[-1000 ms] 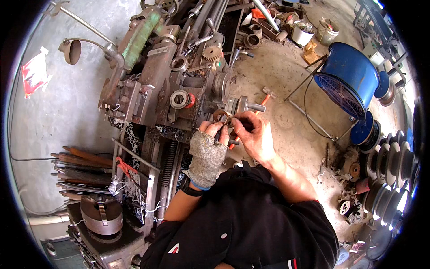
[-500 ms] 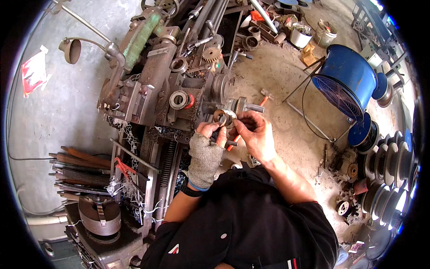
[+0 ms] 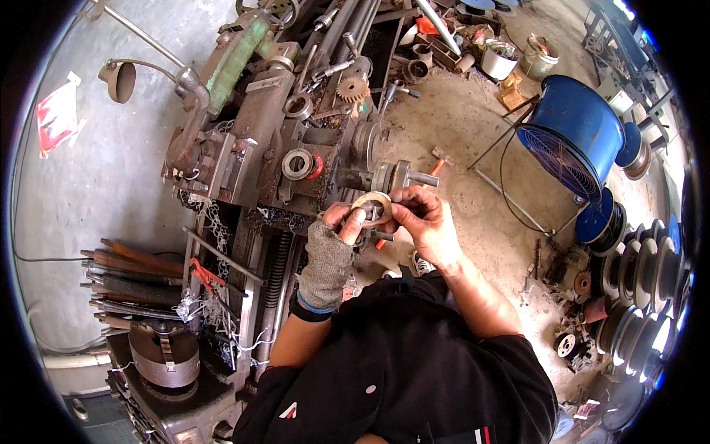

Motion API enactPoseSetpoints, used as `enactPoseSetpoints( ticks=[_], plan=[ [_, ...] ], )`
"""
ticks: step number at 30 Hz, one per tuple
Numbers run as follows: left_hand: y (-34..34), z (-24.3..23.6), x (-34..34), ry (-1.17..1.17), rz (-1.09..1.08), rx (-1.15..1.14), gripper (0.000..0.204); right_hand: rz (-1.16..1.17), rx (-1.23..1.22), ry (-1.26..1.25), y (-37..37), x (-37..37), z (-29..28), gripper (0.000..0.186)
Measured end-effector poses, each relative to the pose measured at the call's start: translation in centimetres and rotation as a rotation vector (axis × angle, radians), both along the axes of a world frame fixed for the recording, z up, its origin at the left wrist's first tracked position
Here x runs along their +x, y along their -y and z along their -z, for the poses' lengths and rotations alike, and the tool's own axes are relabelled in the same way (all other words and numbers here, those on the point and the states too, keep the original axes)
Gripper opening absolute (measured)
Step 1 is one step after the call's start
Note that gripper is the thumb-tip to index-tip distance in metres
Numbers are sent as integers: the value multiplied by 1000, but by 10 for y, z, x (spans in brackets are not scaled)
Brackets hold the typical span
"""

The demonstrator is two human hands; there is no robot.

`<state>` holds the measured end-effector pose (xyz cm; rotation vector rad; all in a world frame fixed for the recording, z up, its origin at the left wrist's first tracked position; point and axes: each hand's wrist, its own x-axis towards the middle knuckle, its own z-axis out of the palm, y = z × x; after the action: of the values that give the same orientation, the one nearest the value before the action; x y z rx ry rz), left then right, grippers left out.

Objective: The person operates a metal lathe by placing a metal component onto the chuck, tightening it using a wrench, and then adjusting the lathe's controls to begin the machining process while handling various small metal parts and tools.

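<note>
Both hands meet over a metal ring [image 3: 371, 200] in front of the lathe carriage [image 3: 268, 174]. My left hand [image 3: 329, 259], in a fingerless grey knit glove, grips its left side. My right hand [image 3: 431, 233], bare, pinches its right side with thumb and forefinger. Something small and metallic shows inside the ring, too small to make out. Just beyond them is a round metal collar with a shaft [image 3: 425, 179]. Another pale ring [image 3: 297, 155] rests on the carriage beside a red part [image 3: 316, 168].
A blue drum fan [image 3: 570, 117] on a tube frame stands at right, above large spools [image 3: 651, 268]. An orange-handled hammer [image 3: 444, 157] lies on the floor. Rough bars [image 3: 133, 266] and a chuck [image 3: 163, 359] sit lower left. Buckets [image 3: 500, 61] stand at the back.
The held ring has turned to show more of its opening face. My left hand has shifted slightly left, with its thumb now up on the ring.
</note>
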<state>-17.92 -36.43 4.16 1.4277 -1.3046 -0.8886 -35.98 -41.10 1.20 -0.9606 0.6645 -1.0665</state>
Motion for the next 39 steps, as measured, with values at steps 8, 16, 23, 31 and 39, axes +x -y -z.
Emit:
enactPoseSetpoints(
  ticks=[8, 16, 23, 31, 39],
  plan=[
    [-2, -7, -11, -63, -61, 121, 19, 70, -32, -24, -2, 6, 16, 7],
    [-2, 5, -7, -67, -66, 45, 21, -35, 65, 34, 0, 0, 1, 17],
    [-5, 0, -15, -379, -47, 137, 23, 138, -240, -172, 1, 5, 11, 13],
    [-10, 3, -5, -673, 105, 311, 40, 103, -165, -89, 0, 4, 14, 11],
    [-7, 3, -16, -893, 109, 242, 41, 15, -71, 246, 0, 1, 18, 13]
  ],
)
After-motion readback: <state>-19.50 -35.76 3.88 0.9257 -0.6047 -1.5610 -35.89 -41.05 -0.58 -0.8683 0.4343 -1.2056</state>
